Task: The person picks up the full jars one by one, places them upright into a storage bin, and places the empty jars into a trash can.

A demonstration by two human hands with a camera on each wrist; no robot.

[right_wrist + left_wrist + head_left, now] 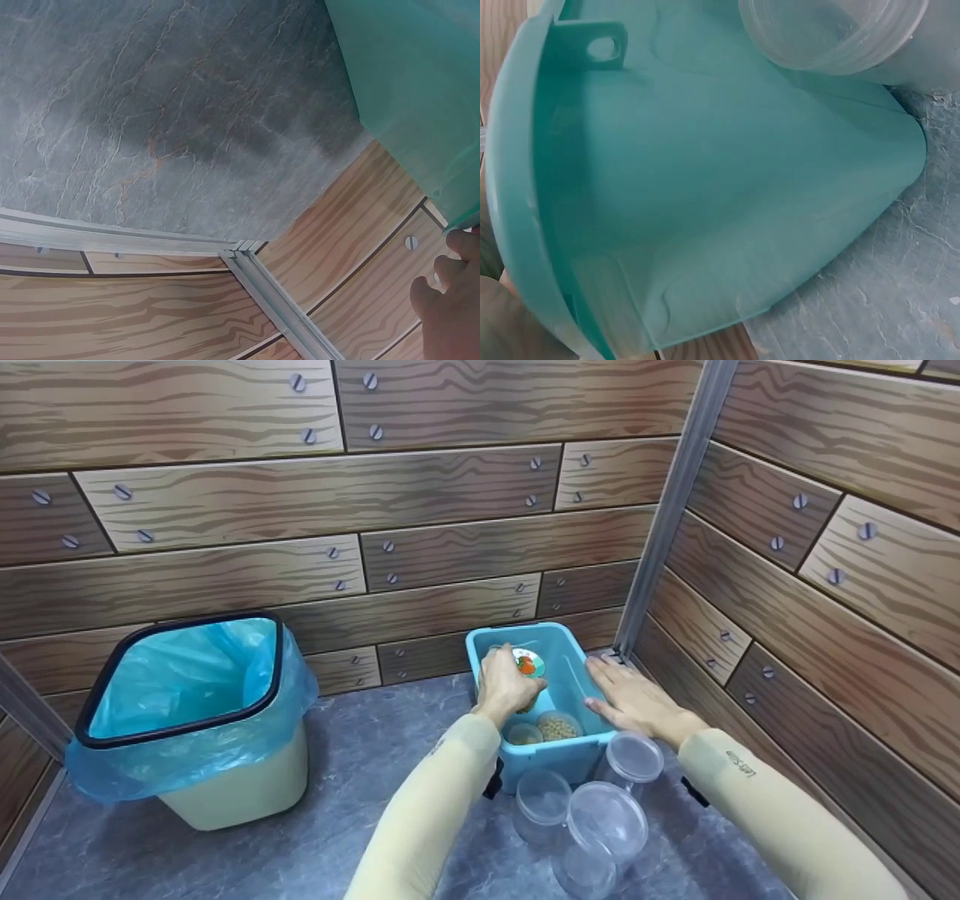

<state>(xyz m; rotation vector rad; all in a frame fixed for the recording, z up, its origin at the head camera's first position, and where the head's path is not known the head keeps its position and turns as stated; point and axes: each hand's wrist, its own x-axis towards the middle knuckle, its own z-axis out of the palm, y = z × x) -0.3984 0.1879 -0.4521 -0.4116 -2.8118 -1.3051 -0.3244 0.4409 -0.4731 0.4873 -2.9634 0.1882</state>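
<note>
Blue tub | our left hand curls round a small jar inside it | right hand flat on the rim just beside (fingers straight) | step: lifting jar out | next: raise clear of the wall.

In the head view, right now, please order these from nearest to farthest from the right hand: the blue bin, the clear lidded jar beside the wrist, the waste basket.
1. Blue bin: under the right hand, touching its rim.
2. Clear lidded jar: just below the wrist.
3. Waste basket: far left.
</note>
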